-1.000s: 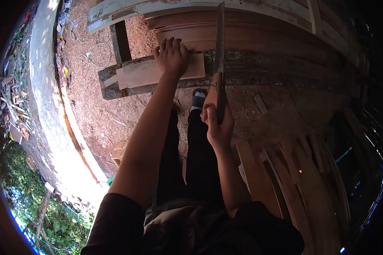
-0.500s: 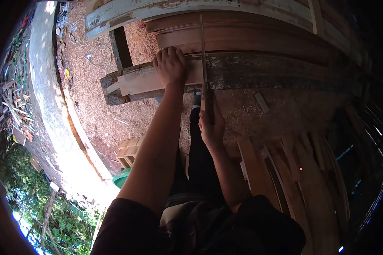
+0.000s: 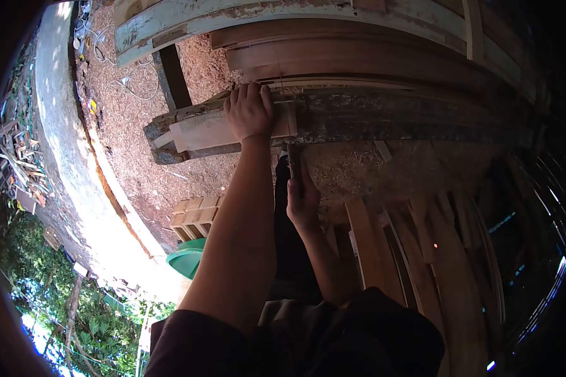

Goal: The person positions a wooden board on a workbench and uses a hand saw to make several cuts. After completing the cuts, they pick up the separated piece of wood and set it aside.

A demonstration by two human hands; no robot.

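Note:
A light flat board (image 3: 201, 133) lies along the worn dark beam (image 3: 371, 113). Pressed down over this board is my left hand (image 3: 249, 112), with its fingers bent over the far edge. My right hand (image 3: 304, 200) is wrapped round the handle of a handsaw (image 3: 294, 164), on the near side of the beam. The thin saw blade crosses the board near its right end, to the right of my left hand; its far part is faint and hard to make out.
Long planks (image 3: 346, 56) and a pale painted beam (image 3: 233, 22) lie beyond. Loose boards (image 3: 377, 251) are at the lower right. A green basin (image 3: 187, 256) and small wooden pieces (image 3: 195, 213) stand left of my left arm. Shavings cover the ground.
My right hand and the saw have moved back toward my body and slightly left. My left hand remains on the board. The view has shifted a little.

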